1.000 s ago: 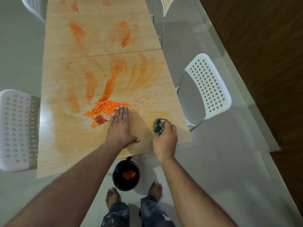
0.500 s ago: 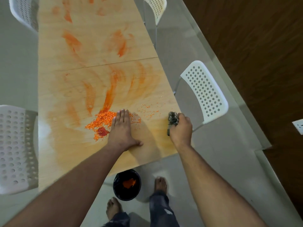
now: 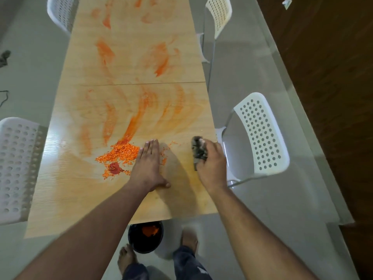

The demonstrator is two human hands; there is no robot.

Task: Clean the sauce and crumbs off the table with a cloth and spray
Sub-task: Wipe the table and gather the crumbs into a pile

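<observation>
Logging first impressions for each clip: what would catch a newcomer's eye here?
The heap of orange crumbs with a red sauce blob, on the wooden table beside the flat left hand. Orange smears streak away up the tabletop. At the right edge, the right hand grips a bunched grey cloth.

Bare forearms, bare feet [image 3: 126, 259], dark paint-flecked trousers [image 3: 187, 265]
</observation>
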